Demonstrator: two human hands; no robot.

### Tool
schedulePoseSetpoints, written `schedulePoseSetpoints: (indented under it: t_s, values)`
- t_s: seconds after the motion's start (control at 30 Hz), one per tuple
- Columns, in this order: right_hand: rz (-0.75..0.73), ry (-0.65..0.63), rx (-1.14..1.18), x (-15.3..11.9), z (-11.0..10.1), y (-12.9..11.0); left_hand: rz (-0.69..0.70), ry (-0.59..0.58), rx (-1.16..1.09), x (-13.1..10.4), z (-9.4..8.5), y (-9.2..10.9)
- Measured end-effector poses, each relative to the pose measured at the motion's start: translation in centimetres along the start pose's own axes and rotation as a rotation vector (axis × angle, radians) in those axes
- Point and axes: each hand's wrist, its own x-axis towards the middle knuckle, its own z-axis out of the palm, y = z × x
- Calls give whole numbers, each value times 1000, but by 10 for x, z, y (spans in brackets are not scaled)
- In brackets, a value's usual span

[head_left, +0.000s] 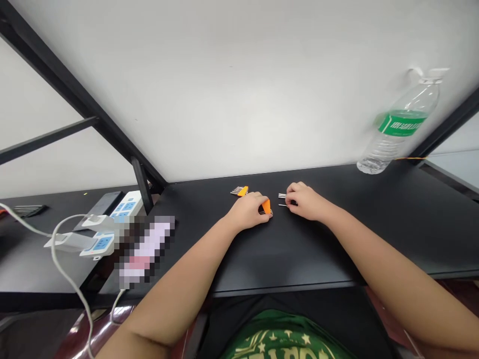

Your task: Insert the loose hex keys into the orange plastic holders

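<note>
My left hand (247, 210) is closed around a small orange holder (266, 206), with thumb and fingers on its two sides. Thin metal pieces show at its lower edge, partly hidden by the fingers. Just right of it, my right hand (305, 200) pinches the end of a thin silver rod (282, 205) low over the black desk. Several more short silver rods (282, 196) lie beside those fingertips. Behind my left hand rests a second orange holder (243, 191) with a row of slim metal rods in it. The exact kind of rod is too small to tell.
A large water bottle with a green label (402, 123) stands at the back right against the white wall (232, 89). To the left are a blurred-out phone (147, 252), a white power strip (129, 204) with plugged-in chargers, and a black metal frame (80, 92). White cables (62, 269) hang over the desk's front edge.
</note>
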Motion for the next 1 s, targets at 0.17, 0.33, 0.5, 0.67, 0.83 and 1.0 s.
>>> schedulePoseSetpoints:
  t_s: [0.17,0.33,0.5,0.67,0.83,1.0]
  values:
    - [71,66,-40,5,10,5,-6,-3,3,0,-1,0]
    - [88,58,5,4,6,22,-1,-1,-1,0,-1,1]
    - [54,66,70,5,10,23,-11,-14,-7,0,-2,2]
    - [26,86,118,8,17,19,-5,-16,-8,0,-2,1]
    - [-9,114,138,9,16,14,-4,-10,-11,0,-1,2]
    - [-36,194,300,7,10,-9,4,11,-37,1,-2,3]
